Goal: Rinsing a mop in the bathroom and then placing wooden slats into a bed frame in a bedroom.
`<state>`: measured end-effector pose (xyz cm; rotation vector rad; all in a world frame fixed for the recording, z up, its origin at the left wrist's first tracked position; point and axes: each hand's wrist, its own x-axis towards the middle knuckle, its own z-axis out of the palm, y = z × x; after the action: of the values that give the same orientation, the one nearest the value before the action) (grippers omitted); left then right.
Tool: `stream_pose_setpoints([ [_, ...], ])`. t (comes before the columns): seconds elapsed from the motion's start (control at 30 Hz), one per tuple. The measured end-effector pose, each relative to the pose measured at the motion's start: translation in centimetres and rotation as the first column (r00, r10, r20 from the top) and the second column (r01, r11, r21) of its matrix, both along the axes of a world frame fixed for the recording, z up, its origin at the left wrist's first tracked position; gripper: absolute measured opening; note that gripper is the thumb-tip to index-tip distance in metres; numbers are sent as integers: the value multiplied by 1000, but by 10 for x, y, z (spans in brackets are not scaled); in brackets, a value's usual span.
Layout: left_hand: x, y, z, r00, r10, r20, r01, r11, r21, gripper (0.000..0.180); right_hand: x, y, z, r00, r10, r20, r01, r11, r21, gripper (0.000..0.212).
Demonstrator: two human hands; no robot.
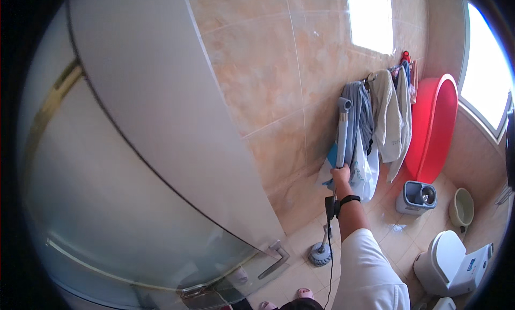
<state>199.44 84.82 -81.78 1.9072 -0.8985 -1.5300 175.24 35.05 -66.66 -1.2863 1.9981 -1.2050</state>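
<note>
My right hand [340, 174] is closed around the grey handle of a long scrubber [341, 141] with a hooked top end. Below the hand, the pole runs down to a round grey brush head [320, 254], which rests at the floor near my feet. A black band circles my right wrist, and a small black device with a cable [330, 207] sits beside it, covering part of the pole. Behind the handle hang grey clothes [363, 111] and a white plastic bag [365, 173]. My left hand is out of view.
A frosted glass door [134, 202] with a metal handle [275, 260] fills the left. Towels [383, 106] hang on the tiled wall. At right stand a red tub [435, 127], a grey mop bucket [417, 198], a pale basin [462, 208] and a white toilet [448, 256].
</note>
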Motion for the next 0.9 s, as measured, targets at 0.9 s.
stream_pose_setpoints([
  [0.9,40,138,-20,965,184,188,-231,935,268,26,-21,-29,-43,953,225,-205,-238,970,-43,63],
])
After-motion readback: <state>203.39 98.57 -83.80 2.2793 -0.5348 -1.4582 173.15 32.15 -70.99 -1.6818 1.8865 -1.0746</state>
